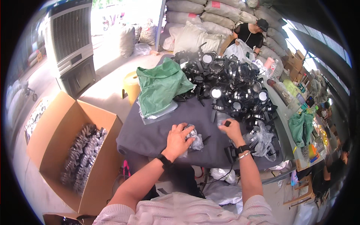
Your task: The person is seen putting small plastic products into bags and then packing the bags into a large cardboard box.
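Note:
My left hand [178,141] is on the dark cloth of the table, thumb and fingers curved around a crumpled clear plastic bag [195,142]. What is inside the bag is hard to make out. To its right, my right hand [233,132] is closed around a small black piece [227,123] whose end sticks out by the thumb. Clear plastic film [220,117] shows just beside those fingers. Beyond both hands spreads a large heap of black lamp-like devices [236,105] with round, silver-rimmed lenses. More clear plastic bags [262,139] lie right of my right wrist.
A green woven sack [161,88] covers the table's far left. On the floor at left, an open cardboard box [99,159] holds rows of plastic-wrapped pieces. A yellow stool [131,88] and a tall air cooler [70,48] stand behind. Another person [249,35] works across the heap.

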The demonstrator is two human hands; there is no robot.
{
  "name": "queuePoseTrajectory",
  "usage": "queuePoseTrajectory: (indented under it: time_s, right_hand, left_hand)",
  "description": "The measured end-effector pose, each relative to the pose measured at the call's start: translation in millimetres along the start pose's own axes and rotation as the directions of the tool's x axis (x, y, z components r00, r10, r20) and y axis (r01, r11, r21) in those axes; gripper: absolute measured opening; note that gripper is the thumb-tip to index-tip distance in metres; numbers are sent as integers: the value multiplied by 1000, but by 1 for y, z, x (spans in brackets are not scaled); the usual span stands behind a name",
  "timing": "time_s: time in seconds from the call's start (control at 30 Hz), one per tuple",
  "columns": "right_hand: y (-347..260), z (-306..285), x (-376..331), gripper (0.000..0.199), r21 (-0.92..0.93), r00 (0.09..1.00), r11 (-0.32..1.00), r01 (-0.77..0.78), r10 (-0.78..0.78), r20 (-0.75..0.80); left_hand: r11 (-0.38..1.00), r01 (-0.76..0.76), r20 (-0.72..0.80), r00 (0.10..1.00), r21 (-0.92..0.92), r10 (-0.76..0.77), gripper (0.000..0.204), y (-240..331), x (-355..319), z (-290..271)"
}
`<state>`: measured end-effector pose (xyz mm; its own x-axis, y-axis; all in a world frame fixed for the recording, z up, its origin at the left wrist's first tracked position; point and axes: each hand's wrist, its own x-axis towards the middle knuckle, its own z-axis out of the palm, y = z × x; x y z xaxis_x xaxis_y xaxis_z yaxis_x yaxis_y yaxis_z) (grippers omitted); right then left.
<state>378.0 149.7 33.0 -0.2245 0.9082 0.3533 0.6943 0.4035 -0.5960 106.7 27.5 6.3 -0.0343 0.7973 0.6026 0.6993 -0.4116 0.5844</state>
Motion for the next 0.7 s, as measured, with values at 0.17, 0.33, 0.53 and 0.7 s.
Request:
queuePoseTrajectory:
  time_s: [0.17, 0.33, 0.53, 0.7]
  right_hand:
    - [-8, 10, -11, 23, 429, 882, 903, -3, -199, 426]
    - [-42, -12, -11, 43, 209, 891, 975, -76, -28, 454]
    - [-105, 9, -9, 38, -239, 967, 941, 241, -253, -21]
    - [-91, 56, 3, 23, -621, 964, 784, -3, 167, 205]
  left_hand:
    - [999, -40, -18, 999, 12, 40, 45, 0, 8, 2]
    - [1000, -14, -6, 1000, -5, 14, 45, -4, 7, 2]
    - [1000, -20, -9, 1000, -5, 20, 45, -1, 3, 2]
    - [1000, -28, -23, 999, -8, 27, 44, -3, 2, 3]
